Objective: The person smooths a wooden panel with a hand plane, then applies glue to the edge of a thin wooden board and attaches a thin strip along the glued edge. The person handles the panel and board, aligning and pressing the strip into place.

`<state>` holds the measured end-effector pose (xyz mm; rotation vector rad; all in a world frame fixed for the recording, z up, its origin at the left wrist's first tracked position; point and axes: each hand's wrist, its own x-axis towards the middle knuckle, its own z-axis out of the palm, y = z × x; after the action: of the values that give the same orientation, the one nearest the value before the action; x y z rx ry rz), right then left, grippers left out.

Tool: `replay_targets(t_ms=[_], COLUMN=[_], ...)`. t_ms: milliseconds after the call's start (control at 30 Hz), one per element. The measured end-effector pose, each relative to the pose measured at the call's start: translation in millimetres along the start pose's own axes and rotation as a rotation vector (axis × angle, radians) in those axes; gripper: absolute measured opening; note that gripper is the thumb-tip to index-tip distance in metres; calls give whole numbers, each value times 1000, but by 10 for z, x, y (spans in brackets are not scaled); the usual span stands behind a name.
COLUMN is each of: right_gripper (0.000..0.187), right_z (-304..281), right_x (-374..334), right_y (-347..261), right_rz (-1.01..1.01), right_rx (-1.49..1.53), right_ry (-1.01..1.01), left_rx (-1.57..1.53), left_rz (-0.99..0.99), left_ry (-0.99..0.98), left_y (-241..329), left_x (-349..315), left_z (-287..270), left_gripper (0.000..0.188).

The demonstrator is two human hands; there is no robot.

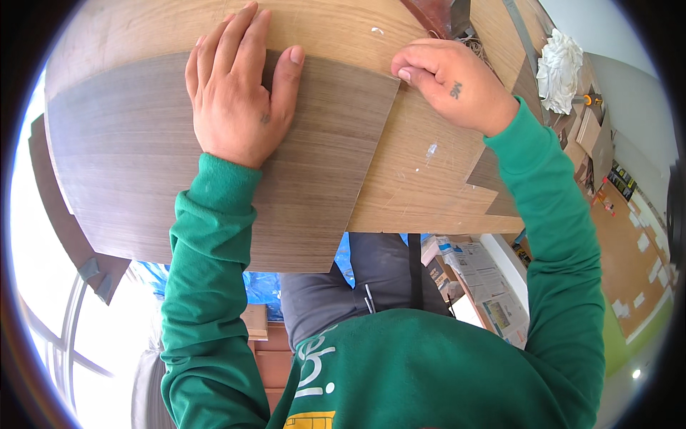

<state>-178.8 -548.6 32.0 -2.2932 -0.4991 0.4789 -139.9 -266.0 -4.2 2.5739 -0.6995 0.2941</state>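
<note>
A dark grey-brown wood-grain sheet (314,164) lies on a lighter wood-grain worktop (421,164), its near edge hanging past the worktop's front. My left hand (239,93) rests flat on the sheet, fingers stretched across its far edge and thumb out to the side. At the sheet's far right corner is my right hand (454,82), thumb and forefinger pinched together and the other fingers curled under. The pinch meets the corner; the fingertips' undersides are hidden.
Beyond my right hand are a reddish-brown object (439,16) and some tangled strands. A crumpled white cloth (559,71) lies at the far right, near a screwdriver with a yellow handle (589,100). Dark offcuts (493,179) sit beside my right forearm. Newspaper (486,279) lies below.
</note>
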Motion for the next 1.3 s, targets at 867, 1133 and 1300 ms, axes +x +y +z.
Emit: replay_targets(t_ms=[867,1133,1300], right_gripper=[16,18,16], right_z=[139,887,1062], right_x=[-118,-351,-336], right_y=[-184,-250,-162], right_rz=[635,208,280], right_rx=[578,-144,-169], right_ry=[83,813,912], left_rx=[-43,-165,-362], left_rz=[-14,176,55], left_ry=[-6,-118,-283], left_y=[-33,254,767], left_x=[-7,115,238], left_z=[15,-77,183], left_gripper=[43,22,13])
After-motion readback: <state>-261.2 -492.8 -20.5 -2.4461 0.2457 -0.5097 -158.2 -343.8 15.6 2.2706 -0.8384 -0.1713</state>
